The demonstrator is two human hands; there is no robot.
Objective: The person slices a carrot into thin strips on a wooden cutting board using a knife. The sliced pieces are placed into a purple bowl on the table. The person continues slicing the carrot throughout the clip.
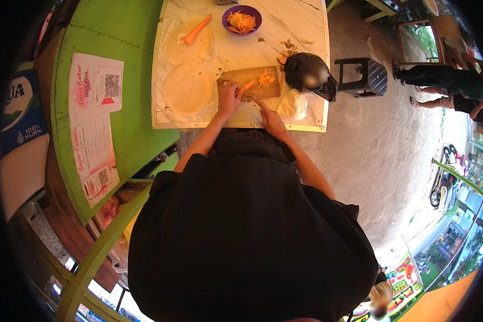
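Observation:
A wooden cutting board (233, 77) lies on the pale marbled table (214, 9) in front of me. My left hand (229, 100) is closed over the left part of the board, its fingertips holding a piece of carrot (246, 86). My right hand (273, 122) is wrapped round the handle of a knife (251, 96), whose blade points up and left toward that carrot. Cut carrot sticks (265, 78) lie on the right side of the board. Farther off, a purple bowl (259, 26) holds many more sticks. One whole carrot (197, 30) rests at the far left.
Two round, pale, flat pieces, a nearer one (189, 92) and a farther one, lie left of the board. A black plastic bag (298, 63), a whitish bag (293, 104) and scattered peelings (290, 46) sit at the right. A dark stool (367, 76) stands beyond the table's right edge.

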